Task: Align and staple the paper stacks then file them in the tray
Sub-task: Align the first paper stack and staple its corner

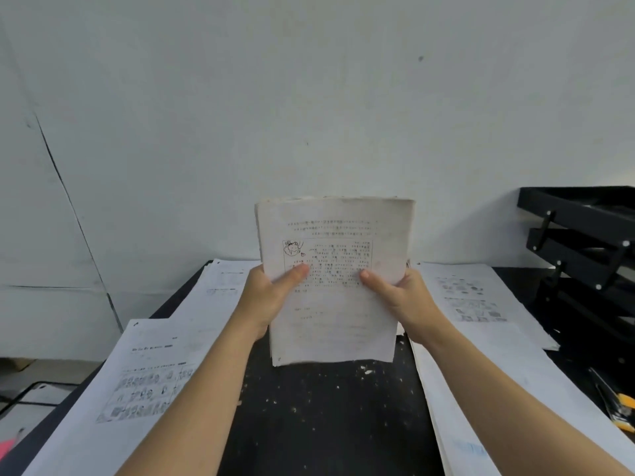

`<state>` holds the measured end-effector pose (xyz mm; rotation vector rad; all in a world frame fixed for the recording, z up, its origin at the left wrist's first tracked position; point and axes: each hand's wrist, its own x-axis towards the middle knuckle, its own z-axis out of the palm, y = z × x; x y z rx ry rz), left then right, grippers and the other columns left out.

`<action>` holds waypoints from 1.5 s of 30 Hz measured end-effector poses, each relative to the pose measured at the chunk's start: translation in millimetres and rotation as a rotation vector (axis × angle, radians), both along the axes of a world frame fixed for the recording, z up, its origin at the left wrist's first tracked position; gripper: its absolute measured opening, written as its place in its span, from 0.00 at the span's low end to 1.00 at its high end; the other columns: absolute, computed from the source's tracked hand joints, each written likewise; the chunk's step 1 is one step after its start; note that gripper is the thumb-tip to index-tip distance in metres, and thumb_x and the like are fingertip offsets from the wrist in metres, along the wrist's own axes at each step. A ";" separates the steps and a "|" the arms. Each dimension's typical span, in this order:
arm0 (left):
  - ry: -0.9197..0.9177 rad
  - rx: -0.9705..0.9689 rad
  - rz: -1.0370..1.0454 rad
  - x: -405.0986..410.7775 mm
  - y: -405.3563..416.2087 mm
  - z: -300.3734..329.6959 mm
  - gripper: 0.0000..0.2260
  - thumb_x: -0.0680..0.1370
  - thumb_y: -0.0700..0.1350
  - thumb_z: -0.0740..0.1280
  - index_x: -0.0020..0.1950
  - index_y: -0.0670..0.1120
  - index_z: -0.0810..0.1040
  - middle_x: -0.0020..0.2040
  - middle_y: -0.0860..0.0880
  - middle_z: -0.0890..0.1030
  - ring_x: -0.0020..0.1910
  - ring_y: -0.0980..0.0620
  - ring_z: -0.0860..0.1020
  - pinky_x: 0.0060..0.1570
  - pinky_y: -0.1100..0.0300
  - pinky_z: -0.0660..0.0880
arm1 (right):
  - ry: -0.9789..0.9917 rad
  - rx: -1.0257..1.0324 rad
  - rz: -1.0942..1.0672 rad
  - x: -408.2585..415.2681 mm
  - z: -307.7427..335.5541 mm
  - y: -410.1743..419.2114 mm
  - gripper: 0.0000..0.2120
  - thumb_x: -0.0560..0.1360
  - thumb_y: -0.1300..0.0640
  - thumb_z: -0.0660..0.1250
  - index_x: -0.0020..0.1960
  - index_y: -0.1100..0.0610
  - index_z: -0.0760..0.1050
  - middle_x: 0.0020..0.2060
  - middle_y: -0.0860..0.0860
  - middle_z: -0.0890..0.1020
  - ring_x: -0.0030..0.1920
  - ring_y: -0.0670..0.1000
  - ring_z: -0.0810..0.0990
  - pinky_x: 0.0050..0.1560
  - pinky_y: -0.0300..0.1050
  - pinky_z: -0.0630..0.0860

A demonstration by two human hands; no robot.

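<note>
Stack (335,280) held upright over desk (326,417) centre, bottom edge at or just above the top, can't tell which. L hand (271,297) grips left edge, R hand (402,297) right edge, thumbs on front pg. Tray (580,245) far right. More sheets (151,383) flat either side.

held stack (335,280): printed lines and a boxed block with a small cartoon are seen, too blurred to be read
left sheets (147,383): heading and picture grid, not legible
right sheets (470,297): picture rows, not legible
near-right sheet (469,448): faint blue print, unreadable
</note>
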<state>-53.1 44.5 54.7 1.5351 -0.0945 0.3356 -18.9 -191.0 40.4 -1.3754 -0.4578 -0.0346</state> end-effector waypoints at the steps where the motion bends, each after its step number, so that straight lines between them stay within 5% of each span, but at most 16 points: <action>1: -0.002 0.002 -0.011 0.6 2.1 1.8 0.11 0.76 0.45 0.74 0.58 0.48 0.83 0.54 0.51 0.87 0.55 0.50 0.85 0.56 0.51 0.81 | 0.006 -0.008 0.001 2.3 0.3 -2.2 0.13 0.77 0.59 0.73 0.61 0.60 0.83 0.57 0.52 0.87 0.57 0.55 0.87 0.55 0.51 0.84; 23: 0.004 -0.104 -0.033 6.6 1.6 -6.6 0.17 0.72 0.49 0.75 0.58 0.44 0.84 0.55 0.46 0.87 0.56 0.47 0.85 0.61 0.46 0.79 | 0.025 -0.060 -0.013 4.4 -1.9 1.9 0.13 0.79 0.60 0.71 0.62 0.61 0.82 0.58 0.54 0.87 0.58 0.58 0.86 0.58 0.57 0.83; 26: 0.002 -0.064 -0.035 6.7 5.5 -0.1 0.11 0.75 0.44 0.74 0.57 0.44 0.84 0.54 0.47 0.87 0.55 0.47 0.85 0.57 0.48 0.81 | 0.033 -0.088 -0.014 4.9 2.5 0.2 0.13 0.78 0.59 0.72 0.62 0.61 0.82 0.57 0.54 0.87 0.57 0.57 0.86 0.59 0.60 0.82; 29: -0.045 -0.003 -0.018 6.0 10.1 22.5 0.06 0.77 0.40 0.73 0.53 0.46 0.84 0.49 0.50 0.88 0.49 0.50 0.86 0.48 0.56 0.83 | -0.009 -0.089 -0.070 -2.0 18.6 0.0 0.17 0.77 0.58 0.74 0.65 0.57 0.78 0.57 0.51 0.87 0.58 0.55 0.86 0.54 0.51 0.84; 32: -0.089 0.015 0.022 8.8 9.0 42.4 0.04 0.77 0.41 0.74 0.50 0.48 0.84 0.46 0.51 0.88 0.47 0.52 0.86 0.46 0.58 0.83 | -0.138 -0.101 -0.304 -15.8 47.9 5.3 0.25 0.78 0.52 0.73 0.72 0.51 0.69 0.60 0.46 0.81 0.57 0.41 0.83 0.50 0.34 0.80; 34: -0.083 0.033 0.028 10.2 5.9 47.1 0.03 0.77 0.43 0.74 0.50 0.48 0.85 0.47 0.51 0.88 0.48 0.52 0.86 0.49 0.56 0.83 | -0.326 -0.178 -0.607 -22.6 71.2 9.7 0.27 0.80 0.49 0.69 0.76 0.50 0.66 0.66 0.44 0.74 0.65 0.39 0.74 0.62 0.32 0.71; 36: -0.058 0.029 0.024 9.0 3.4 48.2 0.04 0.77 0.43 0.74 0.51 0.47 0.85 0.48 0.49 0.88 0.49 0.50 0.86 0.49 0.55 0.83 | -0.590 -0.280 -0.817 -33.9 96.5 21.5 0.23 0.80 0.50 0.65 0.73 0.54 0.70 0.67 0.47 0.72 0.69 0.45 0.68 0.72 0.43 0.65; 39: -0.039 -0.029 0.012 5.6 1.0 49.3 0.05 0.77 0.43 0.74 0.50 0.44 0.84 0.46 0.47 0.88 0.45 0.48 0.86 0.44 0.55 0.83 | -0.789 -0.541 -0.743 -47.9 128.4 55.6 0.22 0.79 0.48 0.63 0.70 0.55 0.74 0.67 0.50 0.75 0.70 0.48 0.69 0.79 0.59 0.57; 42: -0.050 0.049 0.035 3.1 0.8 51.3 0.05 0.77 0.43 0.75 0.46 0.43 0.82 0.40 0.48 0.85 0.39 0.52 0.82 0.38 0.59 0.78 | -0.807 -0.815 -0.614 -55.1 141.4 92.8 0.27 0.81 0.43 0.61 0.76 0.53 0.68 0.72 0.49 0.72 0.76 0.49 0.65 0.82 0.56 0.45; 45: -0.111 0.195 0.050 0.0 -0.1 54.7 0.01 0.80 0.43 0.69 0.50 0.46 0.80 0.45 0.45 0.84 0.44 0.54 0.79 0.43 0.57 0.77 | -0.799 -1.018 -0.500 -54.6 133.7 116.8 0.28 0.81 0.40 0.58 0.75 0.55 0.68 0.71 0.49 0.74 0.77 0.50 0.64 0.81 0.57 0.41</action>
